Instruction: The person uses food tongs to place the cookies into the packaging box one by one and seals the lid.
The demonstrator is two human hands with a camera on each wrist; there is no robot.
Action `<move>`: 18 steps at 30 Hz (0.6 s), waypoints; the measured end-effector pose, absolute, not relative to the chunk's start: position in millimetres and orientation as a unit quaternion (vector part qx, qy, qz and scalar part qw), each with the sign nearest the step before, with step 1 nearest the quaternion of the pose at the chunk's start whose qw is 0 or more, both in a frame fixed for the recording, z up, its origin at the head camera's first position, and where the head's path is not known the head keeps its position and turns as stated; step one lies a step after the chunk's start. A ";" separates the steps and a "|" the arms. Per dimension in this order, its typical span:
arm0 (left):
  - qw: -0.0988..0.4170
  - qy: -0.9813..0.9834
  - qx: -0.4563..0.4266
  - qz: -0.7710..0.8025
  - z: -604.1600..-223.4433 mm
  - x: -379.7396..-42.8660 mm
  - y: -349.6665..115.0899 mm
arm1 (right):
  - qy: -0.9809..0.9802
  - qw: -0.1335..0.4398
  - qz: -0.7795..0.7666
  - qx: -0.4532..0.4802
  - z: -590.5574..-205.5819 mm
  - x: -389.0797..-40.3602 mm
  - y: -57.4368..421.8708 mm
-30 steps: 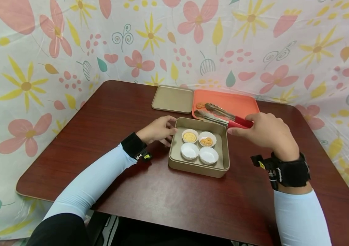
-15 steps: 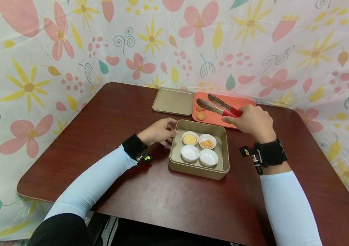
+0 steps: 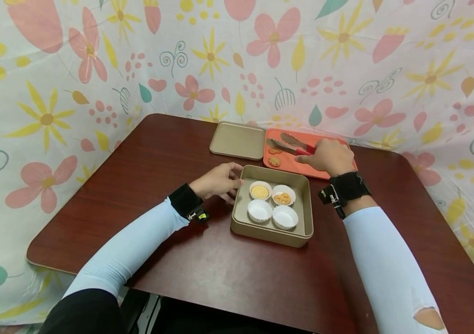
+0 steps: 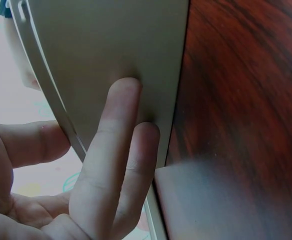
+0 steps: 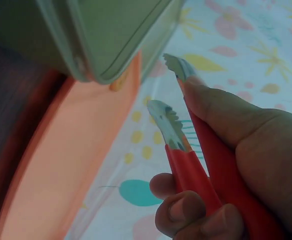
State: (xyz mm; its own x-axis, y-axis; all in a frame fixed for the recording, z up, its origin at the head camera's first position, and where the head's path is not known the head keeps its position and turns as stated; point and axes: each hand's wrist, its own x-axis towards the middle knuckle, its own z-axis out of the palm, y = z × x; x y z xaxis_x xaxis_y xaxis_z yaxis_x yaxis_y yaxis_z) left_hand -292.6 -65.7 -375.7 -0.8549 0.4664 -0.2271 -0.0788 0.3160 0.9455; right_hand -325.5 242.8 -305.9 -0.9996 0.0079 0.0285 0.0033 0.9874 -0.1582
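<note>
1. The tabletop (image 3: 145,162) was dark reddish-brown with a streaked wood grain, its corners rounded and its surface glossy, with a pale sheen near the front edge.
2. A white cloth (image 3: 228,46) printed with pink, yellow and teal flowers and leaves hung behind it and along the left and right, slightly wrinkled in places.
3. Near the middle stood a square gold box (image 3: 268,235), holding four white paper cups (image 3: 259,211) in two rows; the back two carried a round yellow biscuit (image 3: 259,192) and an orange-brown pretzel-shaped one.
4. Behind it, toward the cloth, an orange tray (image 3: 299,167) lay right beside a flat gold panel (image 3: 238,140); a round cookie (image 3: 274,162) sat near the tray's left front corner.
5. The hands differed: the left hand (image 3: 217,181) was loosely spread, two fingertips on the box's outer wall and the thumb at its rim.
6. The right hand (image 3: 330,155) gripped the red handles of metal-tipped tongs (image 3: 287,147) over the tray, the tips apart.
7. Pale sleeves (image 3: 137,241) and black wristbands (image 3: 185,202) covered parts of both arms.
</note>
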 end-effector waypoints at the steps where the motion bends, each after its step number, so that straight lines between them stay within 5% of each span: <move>1: 0.239 0.775 0.124 0.571 -375.8 -292.7 -65.2 | -0.997 0.010 0.077 -0.004 -306.2 -327.8 243.2; 18: 0.241 0.770 0.121 0.578 -375.9 -293.8 -64.2 | -0.998 -0.039 0.052 -0.018 -325.9 -348.6 240.7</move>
State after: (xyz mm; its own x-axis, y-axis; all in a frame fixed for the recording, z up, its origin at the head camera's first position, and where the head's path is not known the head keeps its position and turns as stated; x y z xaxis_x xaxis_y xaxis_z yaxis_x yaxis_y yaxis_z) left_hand -293.8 -64.2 -375.9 -0.8546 0.4649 -0.2312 -0.0925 0.3019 0.9489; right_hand -348.6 240.7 -325.9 -0.9962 0.0315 -0.0806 0.0397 0.9940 -0.1021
